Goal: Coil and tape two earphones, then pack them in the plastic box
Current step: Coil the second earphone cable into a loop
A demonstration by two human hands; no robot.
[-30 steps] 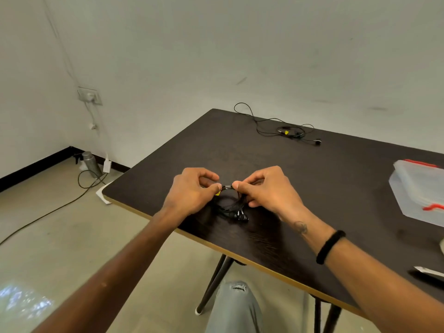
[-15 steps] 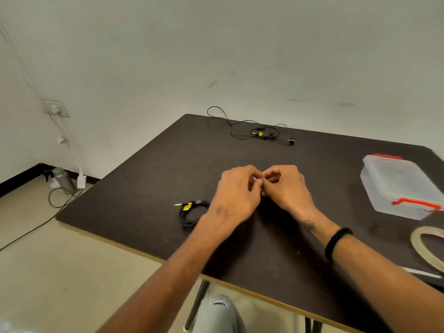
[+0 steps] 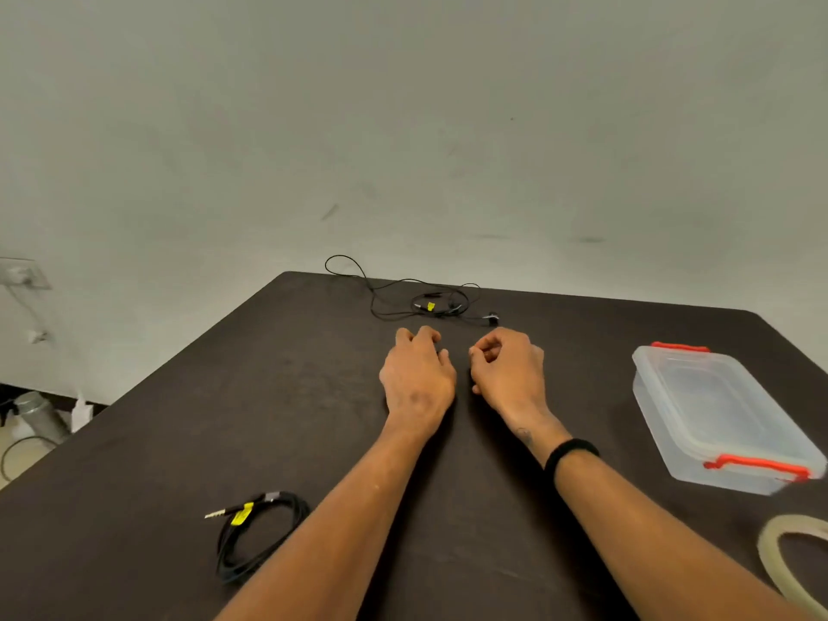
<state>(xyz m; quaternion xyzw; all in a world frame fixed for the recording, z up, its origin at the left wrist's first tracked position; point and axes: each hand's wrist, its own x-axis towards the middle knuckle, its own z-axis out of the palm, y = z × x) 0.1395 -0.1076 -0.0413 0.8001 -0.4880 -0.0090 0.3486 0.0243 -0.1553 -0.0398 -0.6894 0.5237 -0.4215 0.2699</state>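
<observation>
Both hands, the left hand (image 3: 417, 378) and the right hand (image 3: 508, 374), hover side by side with loosely curled fingers holding nothing over the dark tabletop (image 3: 269, 396), between the coiled black earphone (image 3: 257, 531) near the person, the loose black earphone (image 3: 425, 302) at the far edge, and the clear lidded plastic box with red clips (image 3: 717, 414) to the right.

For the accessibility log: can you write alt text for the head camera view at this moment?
Two bare hands, left hand and right hand, reach empty across a dark table toward a loose earphone at its far edge. A coiled earphone lies near left; a closed plastic box and tape roll sit right.
</observation>
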